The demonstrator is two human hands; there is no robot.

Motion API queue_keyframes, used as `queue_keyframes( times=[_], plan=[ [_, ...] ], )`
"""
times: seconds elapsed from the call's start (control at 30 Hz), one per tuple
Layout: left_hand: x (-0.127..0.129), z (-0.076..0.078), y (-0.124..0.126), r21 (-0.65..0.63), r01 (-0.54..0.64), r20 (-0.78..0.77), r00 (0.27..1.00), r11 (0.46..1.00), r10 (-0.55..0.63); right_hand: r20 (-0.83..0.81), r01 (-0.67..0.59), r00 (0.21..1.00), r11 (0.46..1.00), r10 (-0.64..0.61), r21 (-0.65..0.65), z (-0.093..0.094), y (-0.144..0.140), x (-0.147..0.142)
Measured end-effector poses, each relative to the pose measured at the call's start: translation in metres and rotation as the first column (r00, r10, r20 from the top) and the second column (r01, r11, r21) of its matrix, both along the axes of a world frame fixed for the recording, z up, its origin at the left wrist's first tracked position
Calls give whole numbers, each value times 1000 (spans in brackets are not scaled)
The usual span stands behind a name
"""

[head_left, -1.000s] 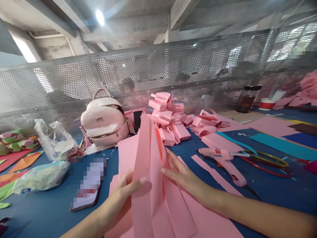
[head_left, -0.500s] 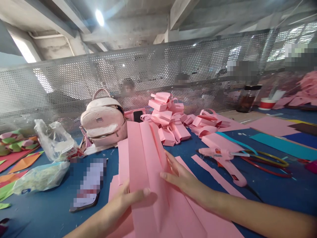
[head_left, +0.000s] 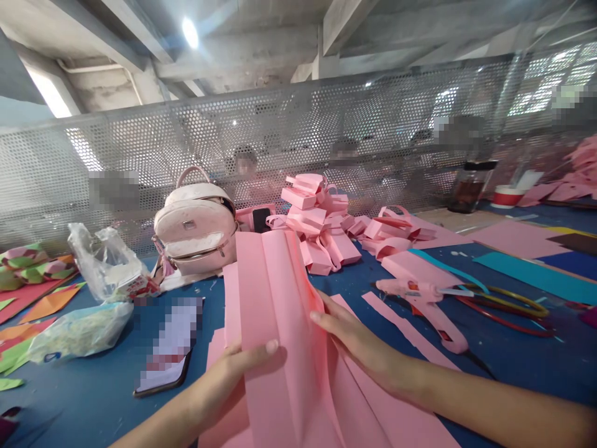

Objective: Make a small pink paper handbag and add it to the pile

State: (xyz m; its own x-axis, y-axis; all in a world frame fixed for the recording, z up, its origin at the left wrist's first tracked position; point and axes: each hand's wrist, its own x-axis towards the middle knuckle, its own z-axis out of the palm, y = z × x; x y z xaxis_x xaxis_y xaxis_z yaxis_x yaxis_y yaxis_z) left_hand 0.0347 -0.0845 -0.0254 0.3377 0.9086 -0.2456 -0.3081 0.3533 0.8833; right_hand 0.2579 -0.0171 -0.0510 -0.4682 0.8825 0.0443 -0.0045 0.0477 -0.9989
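A folded sheet of pink paper [head_left: 284, 311] stands raised in front of me, with long creases running down it. My left hand [head_left: 237, 367] grips its left edge, thumb across the front and fingers hidden behind. On the right side, my right hand [head_left: 349, 330] pinches the folded-over flap between thumb and fingers; part of the fingers is behind the paper. More pink sheets [head_left: 396, 404] lie beneath on the blue table [head_left: 112, 410]. To the right of my right hand rests a pink glue gun [head_left: 426, 305], beside a narrow pink strip [head_left: 410, 330].
Folded pink paper bags [head_left: 317, 224] are heaped at the back, by a pale pink backpack [head_left: 196, 224]. A phone [head_left: 172, 342] and plastic bags [head_left: 107, 261] lie left. Coloured sheets [head_left: 532, 274] and a dark bottle [head_left: 469, 186] are right. A perforated metal screen [head_left: 280, 124] stands behind.
The folded flap on the right side of the paper has opened slightly, and my right hand has shifted a little to the right and down. My left hand keeps its hold.
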Motion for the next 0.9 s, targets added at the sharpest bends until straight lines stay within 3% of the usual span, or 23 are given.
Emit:
queue_keyframes(
  times=[0.1,0.17,0.4,0.6,0.9],
  plan=[
    [-10,4,11,-6,0,-58,998,1000,0,-192,-78,981,973,36,-217,12,0,-3],
    [-19,5,19,-13,-12,-102,995,1000,11,-289,-111,957,954,27,-278,16,1,-4],
    [-41,-3,37,-4,-240,-236,943,971,233,-263,11,958,935,-111,-354,10,11,-3],
    [-47,-4,40,21,-167,-242,956,986,167,-187,14,979,951,-76,-310,13,11,-1],
    [-57,9,42,114,15,-277,961,993,17,-118,61,988,962,-96,-266,14,17,4]
  ],
)
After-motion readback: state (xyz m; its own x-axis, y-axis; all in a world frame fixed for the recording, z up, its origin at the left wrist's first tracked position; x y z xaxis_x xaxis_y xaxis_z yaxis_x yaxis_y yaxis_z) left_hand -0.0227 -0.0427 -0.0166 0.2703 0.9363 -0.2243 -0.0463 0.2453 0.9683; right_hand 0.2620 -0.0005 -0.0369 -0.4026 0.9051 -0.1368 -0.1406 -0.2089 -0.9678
